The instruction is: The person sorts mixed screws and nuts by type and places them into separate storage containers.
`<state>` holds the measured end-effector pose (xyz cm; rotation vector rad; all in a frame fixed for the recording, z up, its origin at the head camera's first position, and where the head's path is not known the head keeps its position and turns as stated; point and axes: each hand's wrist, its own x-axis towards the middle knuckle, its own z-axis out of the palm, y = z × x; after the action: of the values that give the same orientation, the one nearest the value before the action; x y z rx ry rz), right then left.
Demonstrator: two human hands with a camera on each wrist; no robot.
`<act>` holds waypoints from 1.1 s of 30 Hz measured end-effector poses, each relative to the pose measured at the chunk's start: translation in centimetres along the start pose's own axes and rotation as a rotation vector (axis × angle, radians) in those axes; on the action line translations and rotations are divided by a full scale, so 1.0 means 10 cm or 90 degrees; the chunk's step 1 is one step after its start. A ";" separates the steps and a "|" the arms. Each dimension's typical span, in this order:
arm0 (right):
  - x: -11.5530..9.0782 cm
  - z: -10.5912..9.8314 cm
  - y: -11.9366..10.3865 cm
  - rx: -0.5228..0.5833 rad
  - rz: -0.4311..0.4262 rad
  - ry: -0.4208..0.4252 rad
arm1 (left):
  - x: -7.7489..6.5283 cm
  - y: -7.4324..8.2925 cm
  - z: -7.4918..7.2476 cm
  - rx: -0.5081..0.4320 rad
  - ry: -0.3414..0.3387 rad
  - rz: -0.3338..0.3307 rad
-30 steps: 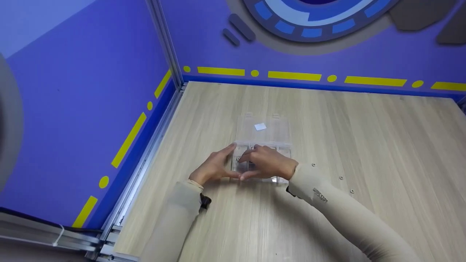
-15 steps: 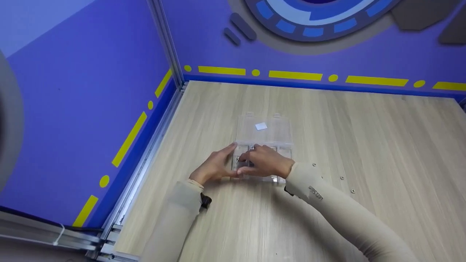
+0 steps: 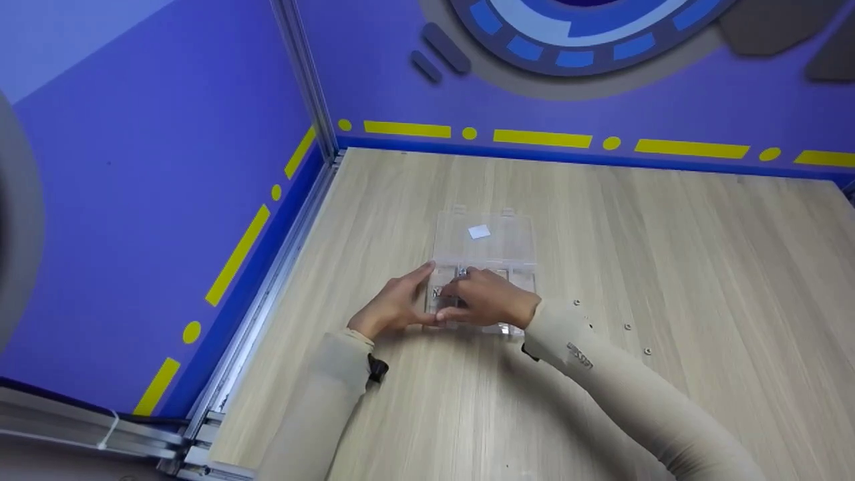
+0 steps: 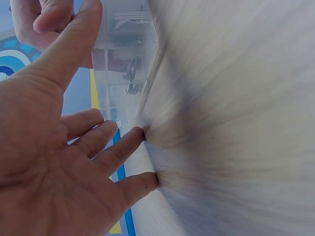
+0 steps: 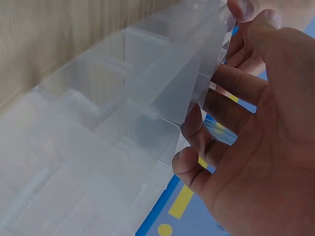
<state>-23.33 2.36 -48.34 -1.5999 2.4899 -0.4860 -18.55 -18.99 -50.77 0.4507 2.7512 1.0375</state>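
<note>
A clear plastic compartment box lies on the table with its transparent lid folded back behind it. My left hand spreads along the box's left side, thumb at the front corner. In the left wrist view, its fingertips touch down beside the box, and several screws show through the wall. Over the box reaches my right hand, its fingers bent down into the left compartments. Its thumb is near the left thumb at the front edge. I see nothing pinched in the right fingers, though some tips are hidden.
Three small metal nuts lie spaced out on the wooden table, right of the box. A tiny dark speck is near the right sleeve. A white label is on the lid. Blue panels stand behind and left.
The right hand has shifted slightly left and its thumb has drawn back a little toward the box. The left hand stays almost still.
</note>
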 end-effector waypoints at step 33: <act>-0.24 -0.12 0.04 -0.001 0.005 0.140 | 0.01 0.01 0.00 -0.032 -0.022 -0.061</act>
<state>-22.97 4.89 -47.47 -1.6166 2.6518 -0.6942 -18.63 -18.86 -50.68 0.3223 2.6808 1.0630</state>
